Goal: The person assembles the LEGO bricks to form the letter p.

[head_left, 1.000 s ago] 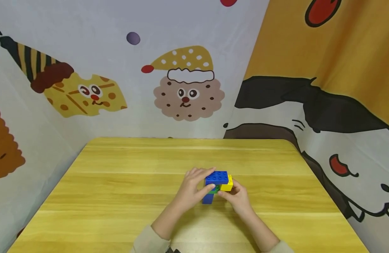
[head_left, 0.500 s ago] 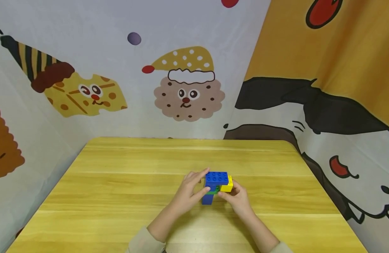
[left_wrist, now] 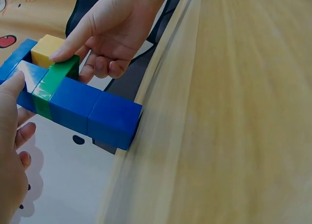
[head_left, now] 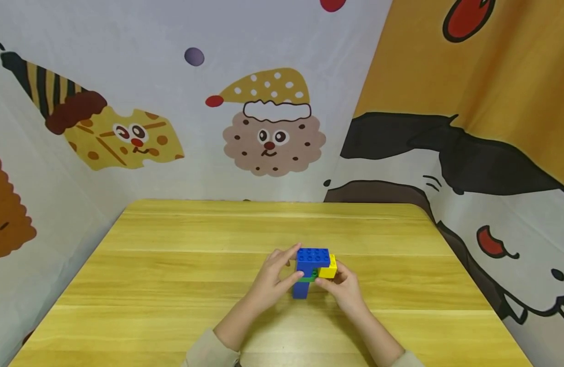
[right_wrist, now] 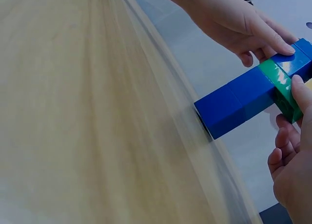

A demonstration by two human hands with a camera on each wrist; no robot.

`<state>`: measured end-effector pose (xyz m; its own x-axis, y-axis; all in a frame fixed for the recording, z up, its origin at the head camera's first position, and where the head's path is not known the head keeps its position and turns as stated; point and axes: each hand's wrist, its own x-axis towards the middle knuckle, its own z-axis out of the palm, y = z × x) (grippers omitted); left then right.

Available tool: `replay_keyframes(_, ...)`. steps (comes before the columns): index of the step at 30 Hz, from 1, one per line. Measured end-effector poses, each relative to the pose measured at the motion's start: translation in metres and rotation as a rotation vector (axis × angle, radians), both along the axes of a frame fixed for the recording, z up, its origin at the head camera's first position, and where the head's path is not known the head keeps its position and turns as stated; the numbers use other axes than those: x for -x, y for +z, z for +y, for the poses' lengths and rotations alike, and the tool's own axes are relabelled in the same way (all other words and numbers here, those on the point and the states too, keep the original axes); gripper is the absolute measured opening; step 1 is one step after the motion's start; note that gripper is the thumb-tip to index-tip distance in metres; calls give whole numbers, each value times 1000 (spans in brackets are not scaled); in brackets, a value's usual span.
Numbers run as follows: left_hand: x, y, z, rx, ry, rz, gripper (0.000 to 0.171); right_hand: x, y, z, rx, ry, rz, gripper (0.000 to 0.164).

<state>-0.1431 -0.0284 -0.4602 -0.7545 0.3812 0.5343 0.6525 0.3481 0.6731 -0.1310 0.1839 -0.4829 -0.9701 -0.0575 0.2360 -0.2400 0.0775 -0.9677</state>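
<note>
A tower of toy building bricks stands upright on the wooden table [head_left: 181, 285]. Its lower part is two blue bricks [left_wrist: 92, 107], best told apart in the wrist views. Above them come a green brick [right_wrist: 277, 80], another blue brick [left_wrist: 30, 78] beside a yellow brick [head_left: 328, 268], and a wide studded blue brick [head_left: 313, 257] across the top. My left hand [head_left: 269, 280] holds the upper blue part from the left, thumb in front and fingers behind. From the right, my right hand [head_left: 347, 290] pinches the green and yellow bricks, its thumb on the green one's end; its other fingertips are partly hidden.
Behind the far table edge hangs a white cartoon-printed cloth [head_left: 144, 30], with an orange section [head_left: 428, 66] on the right. Beige sleeves [head_left: 213, 349] reach in at the near edge.
My left forefinger has drawn back leftward off the top blue brick to its side, and the left thumb has slid a little left. My right hand and the tower have barely moved.
</note>
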Motion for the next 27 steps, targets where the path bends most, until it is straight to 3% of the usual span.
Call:
replay_keyframes(8,-2,5,0,-49,13,-4,56,-2,3,2,-64,-21,25,42)
replay_keyframes(17,-6,13,2,-103,29,-33,56,-4,6,6,-109,12,112,44)
replay_keyframes(22,-7,18,2,-132,48,-102,53,-2,7,8,-103,62,206,63)
replay_keyframes(27,-6,20,1,-163,61,-173,52,-7,23,5,-83,115,284,80)
